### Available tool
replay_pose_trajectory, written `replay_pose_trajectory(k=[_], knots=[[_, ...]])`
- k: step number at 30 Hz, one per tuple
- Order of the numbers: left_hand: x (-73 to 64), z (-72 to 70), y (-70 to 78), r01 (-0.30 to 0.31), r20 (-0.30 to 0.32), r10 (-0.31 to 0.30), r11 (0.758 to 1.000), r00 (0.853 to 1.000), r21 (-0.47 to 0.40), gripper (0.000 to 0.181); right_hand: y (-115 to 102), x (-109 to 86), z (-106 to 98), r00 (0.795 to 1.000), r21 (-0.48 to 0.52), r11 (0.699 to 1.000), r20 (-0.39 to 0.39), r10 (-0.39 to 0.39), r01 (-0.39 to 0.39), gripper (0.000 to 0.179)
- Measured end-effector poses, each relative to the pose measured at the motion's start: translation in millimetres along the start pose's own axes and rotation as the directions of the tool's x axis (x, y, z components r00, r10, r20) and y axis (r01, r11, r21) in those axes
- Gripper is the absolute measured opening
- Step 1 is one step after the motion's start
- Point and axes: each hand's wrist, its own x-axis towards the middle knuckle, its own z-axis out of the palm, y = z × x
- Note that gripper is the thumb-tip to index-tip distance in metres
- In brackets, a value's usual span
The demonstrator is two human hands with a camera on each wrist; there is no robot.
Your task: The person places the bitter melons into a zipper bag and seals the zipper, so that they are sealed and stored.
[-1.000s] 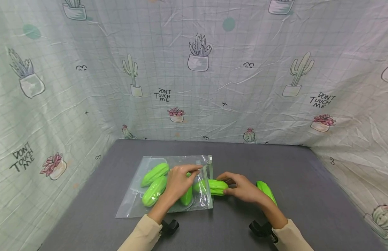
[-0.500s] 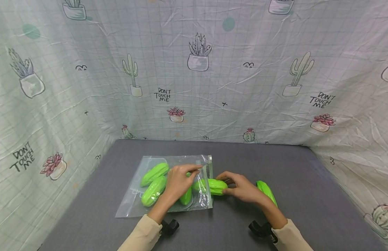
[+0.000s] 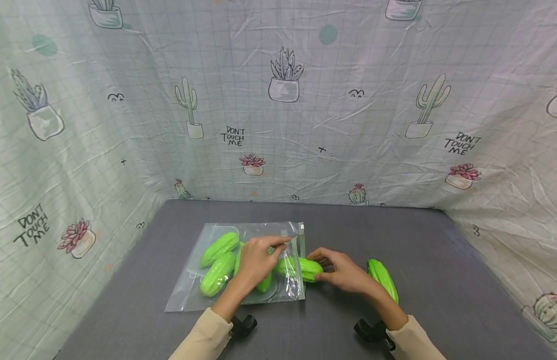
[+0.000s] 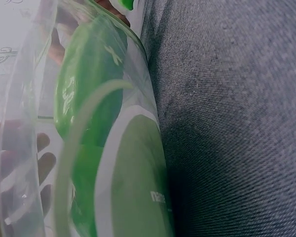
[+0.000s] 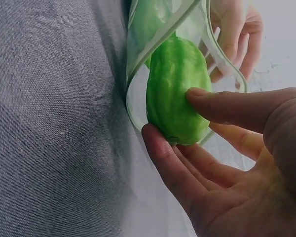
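A clear zip bag [image 3: 185, 297] lies flat on the table with its mouth toward the right, and several ridged green toy cucumbers [image 3: 217, 274] are inside. My left hand [image 3: 257, 257] lifts the upper layer near the mouth, pinching the plastic between thumb and fingers. In my right hand [image 3: 343, 272] is another toy cucumber [image 5: 177, 91], gripped by its near end with the thumb on one side and fingers on the other. Its far half is inside the bag mouth; the near end sticks out. The left wrist view shows green cucumbers [image 4: 91, 74] through the plastic.
One more green toy cucumber [image 3: 383, 280] lies on the grey table [image 3: 418, 240] beside my right forearm. A white cloth [image 3: 323, 120] with cactus prints hangs behind and along both sides.
My right hand has moved slightly left, pushing its cucumber a little deeper into the bag. The cucumbers inside have shifted left. My left hand stays in place.
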Motion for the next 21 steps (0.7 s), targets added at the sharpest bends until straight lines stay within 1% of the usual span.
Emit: replay_pose_trajectory(k=[5,14,21], knots=[[0.0,0.5,-0.1,-0.005,-0.004,0.005,1.000,1.000,0.010,0.018,1.0,0.2,2.4,1.000,0.002,1.000,-0.009,-0.006,0.006,0.040],[-0.5,2.4,-2.3,-0.010,-0.020,0.010,1.000,1.000,0.006,0.019,1.6,2.2,5.8,1.000,0.009,1.000,-0.015,0.007,-0.007,0.040],[-0.3,2.0,-2.2,-0.003,-0.011,0.003,1.000,1.000,-0.001,0.019,1.7,2.6,5.8,1.000,0.019,1.000,-0.013,0.015,-0.015,0.040]])
